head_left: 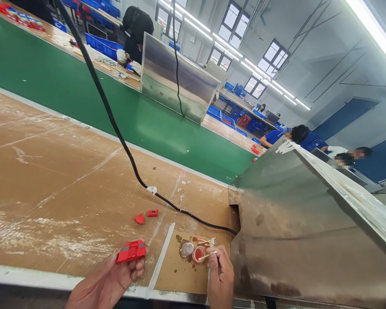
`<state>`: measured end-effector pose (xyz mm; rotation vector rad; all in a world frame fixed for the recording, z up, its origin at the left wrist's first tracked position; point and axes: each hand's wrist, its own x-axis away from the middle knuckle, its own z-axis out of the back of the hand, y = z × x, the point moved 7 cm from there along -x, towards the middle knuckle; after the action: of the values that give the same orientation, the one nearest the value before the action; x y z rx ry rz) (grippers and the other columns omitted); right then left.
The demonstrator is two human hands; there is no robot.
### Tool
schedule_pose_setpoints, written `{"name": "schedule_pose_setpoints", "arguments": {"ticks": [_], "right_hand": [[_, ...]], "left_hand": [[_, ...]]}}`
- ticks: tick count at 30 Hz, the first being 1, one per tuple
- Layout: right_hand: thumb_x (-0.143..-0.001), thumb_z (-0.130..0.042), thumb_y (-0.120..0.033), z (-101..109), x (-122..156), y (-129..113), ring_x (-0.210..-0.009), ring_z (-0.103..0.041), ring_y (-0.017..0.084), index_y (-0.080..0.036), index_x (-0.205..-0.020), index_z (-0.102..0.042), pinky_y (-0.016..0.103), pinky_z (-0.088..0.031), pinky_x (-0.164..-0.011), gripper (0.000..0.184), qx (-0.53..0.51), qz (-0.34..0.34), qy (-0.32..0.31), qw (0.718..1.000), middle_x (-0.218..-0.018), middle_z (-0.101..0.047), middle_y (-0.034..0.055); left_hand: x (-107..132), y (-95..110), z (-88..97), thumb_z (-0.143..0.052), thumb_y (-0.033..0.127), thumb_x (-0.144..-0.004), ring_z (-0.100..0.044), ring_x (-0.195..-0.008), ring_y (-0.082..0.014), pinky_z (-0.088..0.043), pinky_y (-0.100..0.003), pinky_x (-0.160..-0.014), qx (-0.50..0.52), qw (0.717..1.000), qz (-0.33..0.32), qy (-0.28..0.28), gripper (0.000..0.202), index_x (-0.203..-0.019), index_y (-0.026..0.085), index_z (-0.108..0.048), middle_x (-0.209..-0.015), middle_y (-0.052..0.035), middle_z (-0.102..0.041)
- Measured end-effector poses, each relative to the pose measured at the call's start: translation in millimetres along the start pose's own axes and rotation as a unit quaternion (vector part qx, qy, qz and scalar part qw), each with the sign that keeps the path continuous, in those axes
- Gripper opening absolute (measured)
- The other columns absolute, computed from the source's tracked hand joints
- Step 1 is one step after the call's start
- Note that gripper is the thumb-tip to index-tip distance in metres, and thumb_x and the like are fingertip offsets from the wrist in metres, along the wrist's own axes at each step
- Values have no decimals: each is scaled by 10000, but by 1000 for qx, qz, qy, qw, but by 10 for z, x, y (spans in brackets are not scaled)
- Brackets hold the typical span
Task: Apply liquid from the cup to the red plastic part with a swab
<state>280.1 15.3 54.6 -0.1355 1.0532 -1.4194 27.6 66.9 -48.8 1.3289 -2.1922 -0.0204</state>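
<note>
My left hand (116, 277) holds a red plastic toy-car body (131, 251) with a grey stripe, just above the near edge of the cardboard-covered bench (51, 180). My right hand (220, 277) pinches a thin swab stick (207, 256) whose tip dips into a small cup of red paint (198, 253). A clear small cup (187, 249) stands right beside the paint cup. Two small red plastic parts (146, 216) lie on the cardboard a little farther in. More swab sticks (204, 241) rest behind the cups.
A black cable (116, 128) crosses the bench to a large stainless-steel housing (302, 231) on the right. A green conveyor belt (116, 107) runs behind the bench, with another steel box (176, 81). Other people sit at work beyond, among blue crates.
</note>
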Motion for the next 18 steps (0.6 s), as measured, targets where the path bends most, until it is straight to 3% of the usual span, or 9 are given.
{"name": "schedule_pose_setpoints", "arguments": {"ticks": [4, 10, 14, 18], "right_hand": [[-1148, -451, -322, -6, -9, -3, -679, -628, 135, -257, -955, -751, 200, -517, -676, 362, -12, -6, -30, 999, -807, -677, -11], [-1113, -552, -409, 49, -44, 56, -557, -595, 121, -240, -810, -739, 192, -473, -562, 394, 2, -34, 42, 999, -672, -655, -34], [-1077, -604, -453, 57, -33, 95, -579, -628, 128, -224, -734, -695, 189, -495, -592, 422, 16, -40, 63, 997, -658, -676, -20], [-1063, -614, -526, 138, 6, 127, -458, -559, 114, -210, -696, -655, 186, -449, -473, 486, 15, -74, 99, 992, -559, -614, -33]], "left_hand": [[54, 68, -110, -1023, 472, -630, -718, -725, -237, -669, -309, -660, -24, 999, -29, 16, 393, -899, 215, -896, -894, -89, -872], [-32, 49, 1, -1017, 494, -636, -752, -801, -302, -694, -386, -724, -54, 998, -6, -16, 417, -911, 201, -906, -950, -144, -875], [25, 65, -78, -1030, 509, -598, -725, -744, -265, -682, -344, -667, -49, 998, -31, 12, 438, -887, 206, -900, -885, -112, -865], [54, 60, -96, -1015, 519, -622, -713, -742, -250, -676, -339, -669, -44, 997, -52, 32, 430, -913, 226, -896, -890, -87, -863]]}}
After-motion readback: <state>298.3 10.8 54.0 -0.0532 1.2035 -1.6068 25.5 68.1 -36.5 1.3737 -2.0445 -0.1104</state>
